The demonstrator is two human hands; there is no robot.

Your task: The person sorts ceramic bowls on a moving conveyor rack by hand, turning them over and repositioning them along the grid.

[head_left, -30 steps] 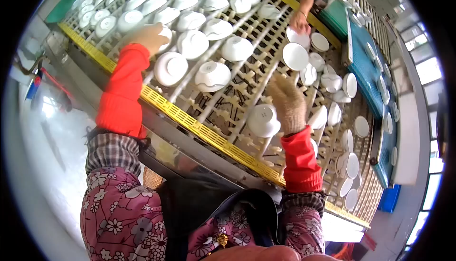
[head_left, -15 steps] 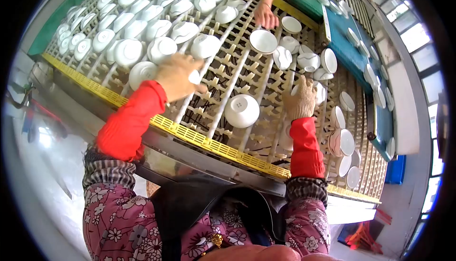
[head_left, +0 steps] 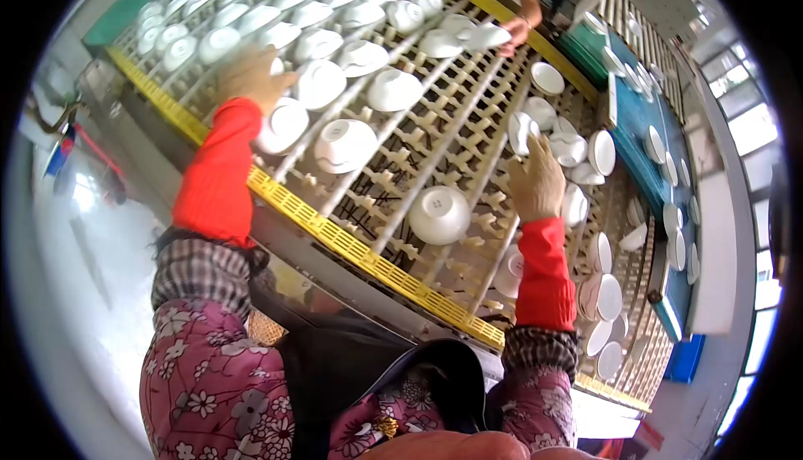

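My left hand (head_left: 253, 79), gloved and slightly blurred, is over the upside-down white bowls at the left of the slatted conveyor, its fingers apart and nothing gripped. One bowl (head_left: 283, 128) lies just below its fingers. My right hand (head_left: 536, 182), in a knitted glove, reaches with parted fingers toward a tilted white bowl (head_left: 523, 133); whether the fingertips touch it is unclear. Between my hands, an upside-down bowl (head_left: 439, 215) sits alone on the slats. Another bowl (head_left: 510, 272) lies partly behind my right sleeve.
Across the conveyor, a co-worker's hand (head_left: 516, 33) holds a bowl (head_left: 487, 38). A yellow edge strip (head_left: 335, 237) borders the near side. A blue-green belt (head_left: 637, 146) carries bowls at the right. Stacked bowls (head_left: 600, 297) stand near the right end.
My left hand has moved back left, away from the middle. My right hand has shifted slightly, fingers still spread. The co-worker's hand has lifted a bowl and carried it toward the far rows.
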